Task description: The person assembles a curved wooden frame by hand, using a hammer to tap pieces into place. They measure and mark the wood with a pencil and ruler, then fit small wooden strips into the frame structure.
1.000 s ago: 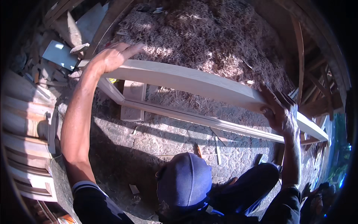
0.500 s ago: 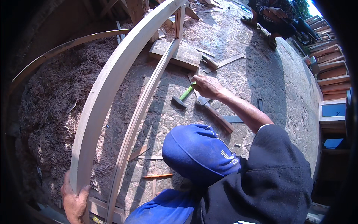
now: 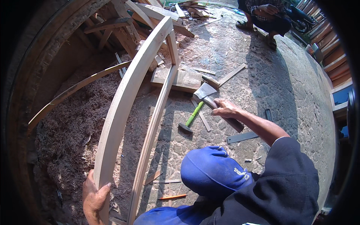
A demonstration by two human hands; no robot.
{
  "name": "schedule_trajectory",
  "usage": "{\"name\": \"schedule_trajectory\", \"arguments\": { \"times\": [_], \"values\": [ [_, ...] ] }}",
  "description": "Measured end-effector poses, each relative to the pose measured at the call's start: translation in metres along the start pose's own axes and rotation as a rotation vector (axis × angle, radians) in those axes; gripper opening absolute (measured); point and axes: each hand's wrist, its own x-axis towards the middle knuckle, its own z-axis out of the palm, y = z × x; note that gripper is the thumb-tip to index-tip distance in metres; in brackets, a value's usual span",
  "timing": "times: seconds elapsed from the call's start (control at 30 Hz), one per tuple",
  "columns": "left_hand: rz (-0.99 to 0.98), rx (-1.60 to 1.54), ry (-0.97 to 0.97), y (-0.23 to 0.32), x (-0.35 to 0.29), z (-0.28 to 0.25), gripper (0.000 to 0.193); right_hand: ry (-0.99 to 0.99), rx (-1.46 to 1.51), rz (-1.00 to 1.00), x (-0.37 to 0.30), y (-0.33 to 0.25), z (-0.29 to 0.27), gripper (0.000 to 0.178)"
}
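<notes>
My left hand (image 3: 96, 198) is wrapped round the near lower end of a pale wooden frame (image 3: 119, 103), which has one curved side and a straighter grooved side. In my right hand (image 3: 225, 108) is a hatchet (image 3: 234, 123), gripped by its dark wooden handle near the head. Its broad metal blade points away and to the left, just above a thick wood block's right end. On the ground just left of the hatchet lies a hammer (image 3: 194, 114) with a green handle and dark head. My knee in blue cloth (image 3: 212, 168) is below them.
A thick wood block (image 3: 183, 78) lies beyond the hammer. Wood shavings (image 3: 75, 131) heap at left, beside a thin curved strip (image 3: 75, 88). A dark flat bar (image 3: 242, 137) and an orange pencil (image 3: 173, 197) lie on the ground. Another person (image 3: 266, 18) squats at far right.
My right hand has left the green-handled hammer and taken up the hatchet from the ground. The hammer lies back down. My left hand keeps its hold on the frame as the view shifts.
</notes>
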Motion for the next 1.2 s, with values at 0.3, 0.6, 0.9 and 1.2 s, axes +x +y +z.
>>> {"name": "schedule_trajectory", "arguments": {
  "times": [0.3, 0.6, 0.9, 1.2],
  "values": [
    [-0.025, 0.017, -0.001, 0.008, -0.001, 0.002, 0.044, 0.681, -0.373, -0.54, 0.171, -0.175, -0.24, 0.054],
    [-0.014, 0.05, -0.006, 0.011, -0.001, 0.005, 0.039, 0.398, -0.585, -0.352, 0.185, -0.205, -0.23, 0.054],
    [-0.032, -0.015, 0.001, 0.014, 0.003, 0.005, 0.038, 0.506, -0.149, -0.25, 0.213, -0.215, -0.244, 0.057],
    [0.064, 0.126, 0.085, 0.011, -0.003, 0.008, 0.042, 0.359, -0.199, -0.128, 0.177, -0.208, -0.213, 0.057]
  ]
}}
